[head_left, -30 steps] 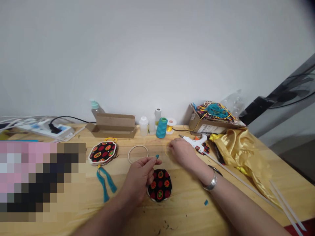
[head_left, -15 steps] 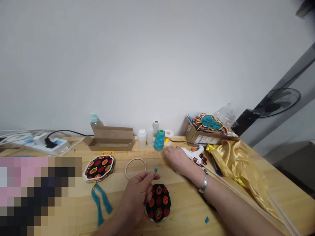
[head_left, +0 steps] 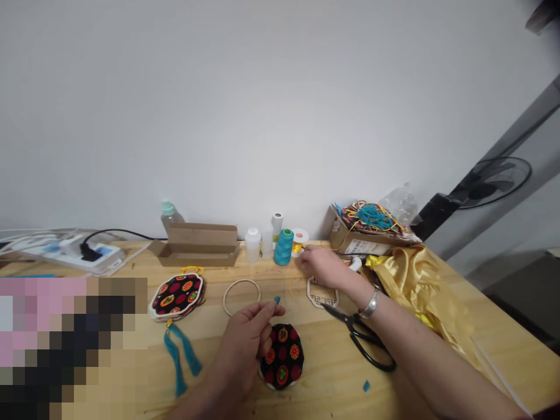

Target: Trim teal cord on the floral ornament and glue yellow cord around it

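My left hand is closed in a pinch on a small teal piece that shows at its fingertips. Just right of that hand lies a round black fabric pad with red and orange motifs. My right hand reaches over the table by the yellow thread spool, fingers bent downward; whatever they hold is hidden. A pale openwork frame and black-handled scissors lie below that hand. Part of a white glue gun shows behind the right wrist.
A wooden ring and a patterned ornament with teal tassels lie left. Behind are an open cardboard box, a teal thread cone and bottles. Gold satin cloth and a filled carton are on the right.
My right hand has moved up and slightly right, toward the spool. Its forearm has shifted, uncovering the scissors and openwork frame and covering most of the glue gun. The left hand keeps its pinch.
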Motion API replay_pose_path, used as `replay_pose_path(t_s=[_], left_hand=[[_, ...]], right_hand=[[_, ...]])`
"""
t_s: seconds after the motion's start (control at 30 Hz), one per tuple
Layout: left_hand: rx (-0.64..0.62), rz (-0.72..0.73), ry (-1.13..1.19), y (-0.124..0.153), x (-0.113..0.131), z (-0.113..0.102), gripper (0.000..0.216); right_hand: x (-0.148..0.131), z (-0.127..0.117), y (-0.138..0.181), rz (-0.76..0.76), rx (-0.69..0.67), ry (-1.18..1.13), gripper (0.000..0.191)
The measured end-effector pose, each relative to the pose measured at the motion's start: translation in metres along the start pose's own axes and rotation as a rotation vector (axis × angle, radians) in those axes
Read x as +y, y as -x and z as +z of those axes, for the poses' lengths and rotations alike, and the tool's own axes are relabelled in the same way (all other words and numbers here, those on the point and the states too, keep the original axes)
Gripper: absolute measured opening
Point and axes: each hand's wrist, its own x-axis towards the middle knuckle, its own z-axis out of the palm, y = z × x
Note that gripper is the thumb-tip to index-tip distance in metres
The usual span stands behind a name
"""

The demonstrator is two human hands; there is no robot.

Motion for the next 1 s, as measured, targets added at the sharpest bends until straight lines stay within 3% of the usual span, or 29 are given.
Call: replay_pose_path(t_s=[0.2,0.43,0.67,0.83,1.0], left_hand=[[-0.01,-0.003,0.017,0.001,0.0,0.001,0.033],[-0.001,-0.016,0.002,-0.001,0.0,0.001,0.034],[-0.01,-0.017,0.011,-0.001,-0.001,0.0,0.033],[-0.024,-0.02,0.031,-0.001,0.0,-0.001,0.033],[-0.032,-0.016,0.024,-0.002,0.0,-0.002,0.033]], right_hand=[[-0.015,0.018,0.008,-0.124,-0.076,-0.059,0.017],[-0.016,0.021,0.01,-0.087,-0.03,-0.26,0.017],[0.003,0.011,-0.005,0.154,0.191,-0.706,0.013],[0.017,-0.014,-0.029,0.313,0.371,-1.041,0.017],[0.021,-0.043,-0.059,0.377,0.511,-1.247,0.013]])
